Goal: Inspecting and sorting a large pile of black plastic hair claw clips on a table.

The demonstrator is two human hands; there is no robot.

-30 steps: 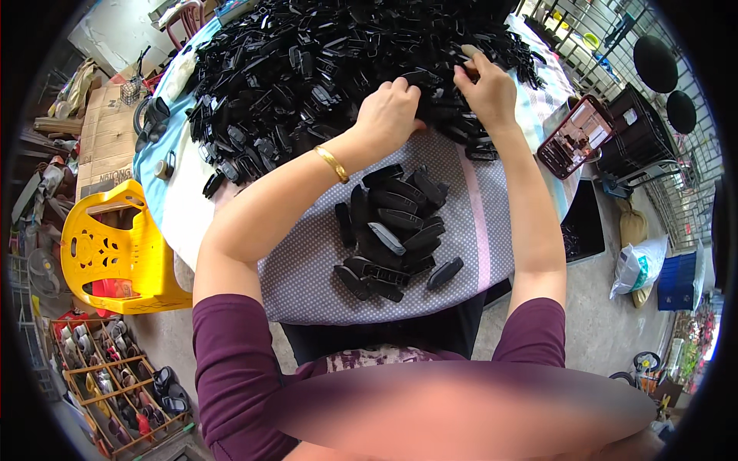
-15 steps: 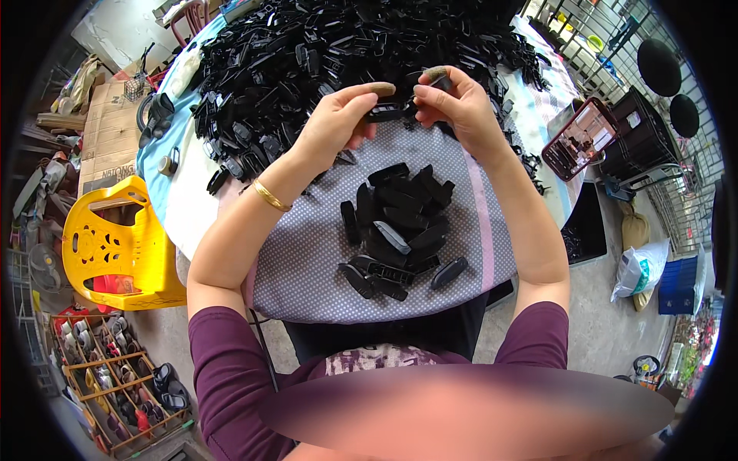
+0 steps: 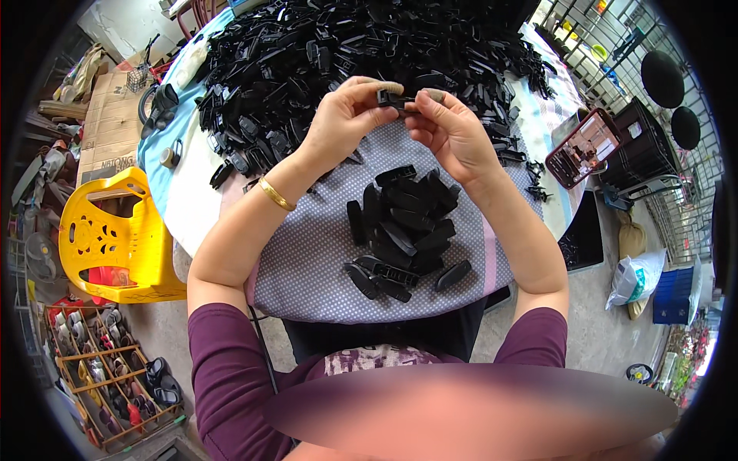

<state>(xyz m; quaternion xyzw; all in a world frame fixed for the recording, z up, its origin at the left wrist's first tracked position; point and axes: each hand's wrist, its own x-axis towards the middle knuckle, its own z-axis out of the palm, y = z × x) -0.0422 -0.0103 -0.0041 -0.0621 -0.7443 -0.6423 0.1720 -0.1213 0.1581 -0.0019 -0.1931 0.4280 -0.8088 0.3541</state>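
My left hand (image 3: 342,119) pinches a small black plastic piece (image 3: 387,97) between thumb and forefinger, above the far part of the cloth. Right beside it, my right hand (image 3: 450,129) has thumb and forefinger pressed together at the piece's right end, on a thin dark bit (image 3: 407,106) too small to name. Drab-coloured covers sit on both forefinger tips. Nearer me lies a small heap of oblong black plastic pieces (image 3: 411,219) on the dotted grey cloth (image 3: 307,276). Beyond my hands spreads a large pile of similar black parts (image 3: 307,58).
A phone (image 3: 583,148) stands tilted at the table's right side, near a black crate (image 3: 642,146). At left are a yellow plastic chair (image 3: 115,238) and a shoe rack (image 3: 108,376). A small round object (image 3: 169,157) lies on the table's left edge.
My hands have come together from a short distance apart, and the black piece now shows between my left thumb and forefinger. The view has shifted slightly.
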